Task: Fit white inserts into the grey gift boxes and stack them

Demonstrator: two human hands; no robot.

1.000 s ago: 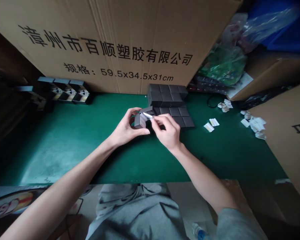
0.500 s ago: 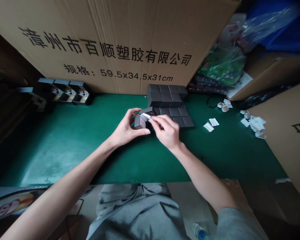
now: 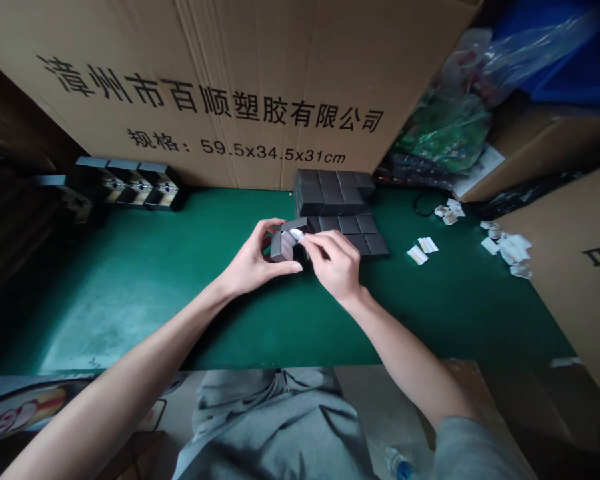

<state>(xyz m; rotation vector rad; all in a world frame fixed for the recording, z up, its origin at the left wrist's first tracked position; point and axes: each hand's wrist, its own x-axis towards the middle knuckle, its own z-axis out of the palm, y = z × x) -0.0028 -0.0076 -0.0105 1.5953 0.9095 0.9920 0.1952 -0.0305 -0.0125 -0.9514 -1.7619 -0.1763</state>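
My left hand [image 3: 255,260] cradles a small dark grey box [image 3: 282,247] with its lid hinged open, fingers around its left side and thumb beneath it. My right hand [image 3: 334,261] is over the box's opening, pinching a white paper strip [image 3: 296,234] between thumb and fingers. The strip's tip sits inside the box, and the box's interior is mostly hidden by my fingers. Just behind my right hand lies a flat layer of matching dark grey boxes [image 3: 353,233], with a taller block of them [image 3: 330,190] beyond it.
A green work mat [image 3: 130,313] spreads under everything. Large cardboard cartons [image 3: 205,87] with printed Chinese text stand behind it and at right [image 3: 575,280]. Several open boxes [image 3: 135,185] stand back left. White paper scraps [image 3: 510,247] lie at right, beside plastic bags [image 3: 445,130].
My right hand has moved slightly left, carrying the white strip further into the box. The box has turned a little in my left hand, and its lid now stands more to the right.
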